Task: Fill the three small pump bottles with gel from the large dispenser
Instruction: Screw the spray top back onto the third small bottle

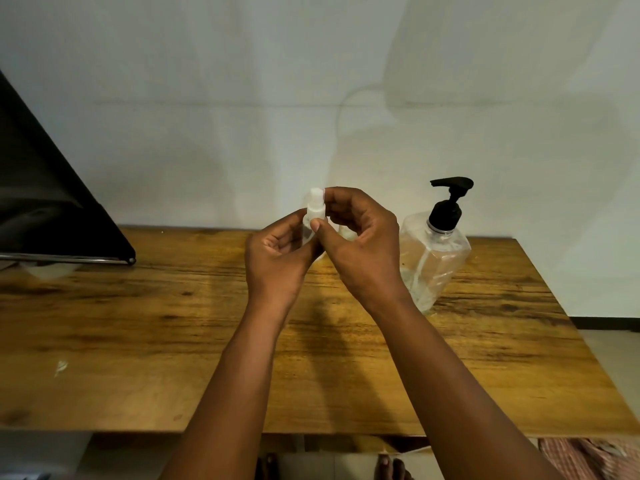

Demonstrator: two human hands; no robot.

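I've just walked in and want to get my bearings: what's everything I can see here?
Small pump bottle: one in view, clear with a white top, held up above the table between both hands; other small bottles not clearly visible.
Large dispenser: one, clear with a black pump, standing on the table right of the hands.
Table: one, brown wood, against the wall.
Dark slanted object: one, black, far left; what it is I cannot tell.
Wall: pale, behind the table.
Left hand: holds the bottle's body.
Right hand: fingers pinch its white top.
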